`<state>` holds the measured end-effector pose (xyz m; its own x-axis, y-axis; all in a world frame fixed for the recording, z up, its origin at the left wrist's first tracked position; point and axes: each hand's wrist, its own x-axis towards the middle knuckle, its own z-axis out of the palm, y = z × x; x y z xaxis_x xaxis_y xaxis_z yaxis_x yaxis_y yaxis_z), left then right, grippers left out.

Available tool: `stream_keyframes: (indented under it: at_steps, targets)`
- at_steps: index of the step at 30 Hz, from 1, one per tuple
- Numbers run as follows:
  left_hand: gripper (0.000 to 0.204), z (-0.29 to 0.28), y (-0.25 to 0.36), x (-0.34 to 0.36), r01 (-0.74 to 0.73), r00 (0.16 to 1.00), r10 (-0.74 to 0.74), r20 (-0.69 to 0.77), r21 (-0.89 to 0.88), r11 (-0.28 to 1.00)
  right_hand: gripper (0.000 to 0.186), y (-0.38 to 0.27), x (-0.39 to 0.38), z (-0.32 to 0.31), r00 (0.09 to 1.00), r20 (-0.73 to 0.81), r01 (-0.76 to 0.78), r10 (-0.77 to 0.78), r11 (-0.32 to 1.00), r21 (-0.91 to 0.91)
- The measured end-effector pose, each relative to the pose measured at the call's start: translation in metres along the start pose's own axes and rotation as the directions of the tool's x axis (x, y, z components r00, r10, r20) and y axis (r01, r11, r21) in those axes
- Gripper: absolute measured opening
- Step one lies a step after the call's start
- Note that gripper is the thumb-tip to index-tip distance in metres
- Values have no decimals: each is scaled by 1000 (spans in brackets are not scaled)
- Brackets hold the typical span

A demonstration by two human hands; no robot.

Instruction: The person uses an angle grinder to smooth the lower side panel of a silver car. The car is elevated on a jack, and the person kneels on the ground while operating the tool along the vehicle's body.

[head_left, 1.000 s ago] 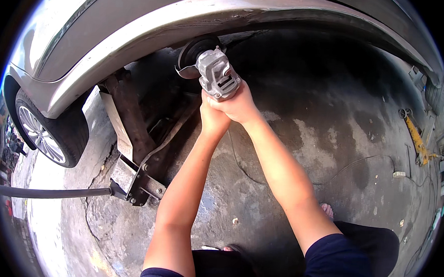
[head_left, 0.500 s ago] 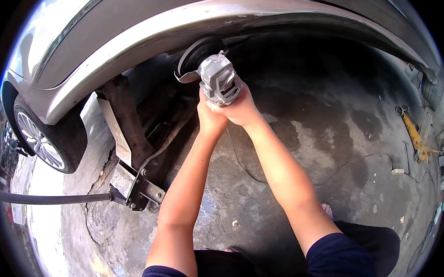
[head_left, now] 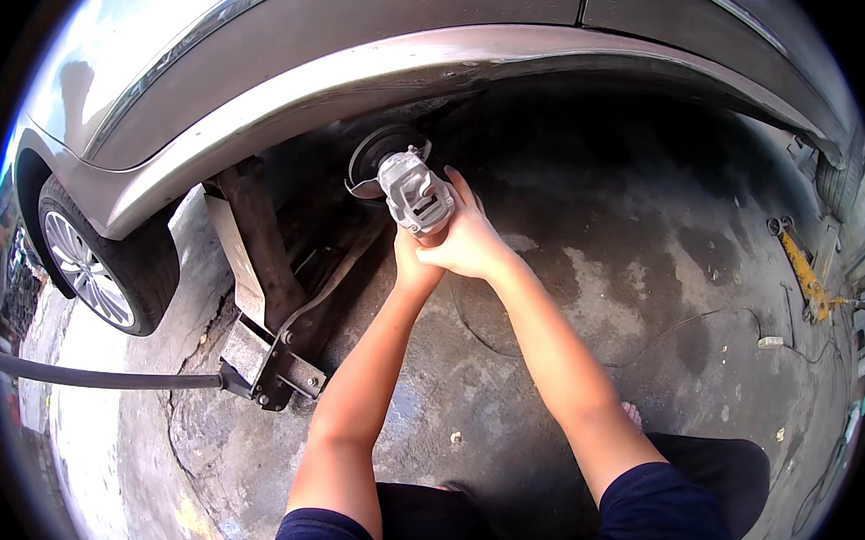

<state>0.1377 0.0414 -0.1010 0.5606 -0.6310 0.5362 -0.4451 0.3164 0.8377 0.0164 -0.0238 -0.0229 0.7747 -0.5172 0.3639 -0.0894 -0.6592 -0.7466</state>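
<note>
I hold a grey metal angle grinder (head_left: 416,193) just under the lower sill of a silver car (head_left: 266,94), its dark disc and curved guard (head_left: 367,153) facing away from me. My left hand (head_left: 414,262) is wrapped round the tool from below, partly hidden by it. My right hand (head_left: 468,235) grips it on the right side, with its upper fingers raised along the body. Whether the disc touches the car is hard to tell.
At left are the car's wheel (head_left: 90,267) and a steel jack (head_left: 251,262) under the sill, its long handle (head_left: 109,377) reaching left. On the stained concrete floor (head_left: 484,407) lie a cord, a yellow tool (head_left: 807,272) at right and small debris.
The grinder and both hands are lower in the view than half a second ago. The fingers of my right hand have lifted and shifted along the tool's right side.
</note>
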Motion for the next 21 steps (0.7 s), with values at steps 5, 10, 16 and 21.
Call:
stream_keyframes:
  at_steps: [5, 10, 16, 21]
  targets:
    - [57, 14, 18, -43, 200, 973, -220, -68, -219, 955, 89, -1, -82, -31, 956, -121, 164, -267, 829, -534]
    - [59, -2, 25, -57, 198, 972, -226, -67, -283, 938, 64, -12, -94, -23, 990, -113, 102, -89, 987, 122]
    - [75, -15, 44, -68, 198, 980, -195, 49, -74, 977, 80, 13, -76, -2, 978, -171, 177, -121, 912, 371]
    - [64, -11, 75, -78, 86, 995, -93, 46, 131, 988, 61, -8, -68, 23, 1000, -13, -5, 20, 702, 712]
